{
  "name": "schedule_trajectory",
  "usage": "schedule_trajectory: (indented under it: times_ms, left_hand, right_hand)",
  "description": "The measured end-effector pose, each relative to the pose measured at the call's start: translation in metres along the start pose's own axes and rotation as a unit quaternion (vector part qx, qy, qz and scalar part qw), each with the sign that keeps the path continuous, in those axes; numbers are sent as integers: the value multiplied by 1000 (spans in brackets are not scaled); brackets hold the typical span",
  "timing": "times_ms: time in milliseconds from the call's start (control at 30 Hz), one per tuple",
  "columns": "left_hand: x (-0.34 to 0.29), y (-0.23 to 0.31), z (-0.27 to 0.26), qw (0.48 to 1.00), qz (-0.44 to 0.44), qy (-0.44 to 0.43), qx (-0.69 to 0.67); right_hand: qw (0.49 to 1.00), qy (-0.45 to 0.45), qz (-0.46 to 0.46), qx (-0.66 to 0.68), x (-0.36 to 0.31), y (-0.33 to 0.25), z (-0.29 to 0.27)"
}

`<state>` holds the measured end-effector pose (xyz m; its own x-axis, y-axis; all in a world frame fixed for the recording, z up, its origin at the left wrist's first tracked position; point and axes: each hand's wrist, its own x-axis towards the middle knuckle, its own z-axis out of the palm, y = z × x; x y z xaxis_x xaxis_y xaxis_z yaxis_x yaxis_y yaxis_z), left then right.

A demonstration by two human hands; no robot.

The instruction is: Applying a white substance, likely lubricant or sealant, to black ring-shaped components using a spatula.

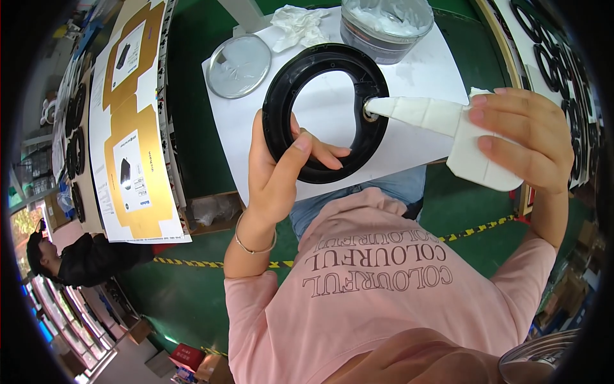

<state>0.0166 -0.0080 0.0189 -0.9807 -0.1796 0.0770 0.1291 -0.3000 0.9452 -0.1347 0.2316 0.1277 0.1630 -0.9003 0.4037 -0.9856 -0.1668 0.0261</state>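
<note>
One tub [384, 48], lid [239, 66] and tissue [299, 25] lie beyond; left hand [280, 168] grips ring [278, 102], right hand [531, 137], perhaps a spatula [416, 114].

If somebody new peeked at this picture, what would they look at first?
Probably the shiny black ring just above the middle, held up by the person's left hand. Next comes the white pointed tool in the right hand, its tip at a small round opening on the ring's right side. The tub of fluffy white stuff at the top and the gold-and-white sheet on the left stand out too.
</note>
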Motion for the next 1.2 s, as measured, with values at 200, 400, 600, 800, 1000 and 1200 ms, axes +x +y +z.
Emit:
schedule_trajectory:
  times_ms: [200,400,600,800,1000,1200]
  left_hand:
    - [-1,-3,-1,999,27,-3,22]
    - [-1,-7,-2,998,47,6,32]
    - [3,-9,-4,998,48,25,12]
    - [4,-5,-2,997,-3,61,-44]
    - [7,-4,-3,989,-54,73,-116]
    - [7,-8,-5,987,-65,70,-128]
  right_hand:
    - [999,-11,30,26,-12,6,4]
    - [982,-4,153,107,-31,-2,19]
    - [661,290,520,456,-55,-11,66]
    - [699,311,589,261,-68,-27,81]
    - [960,165,193,119,-58,-33,68]
    - [989,93,111,12,-48,-35,65]
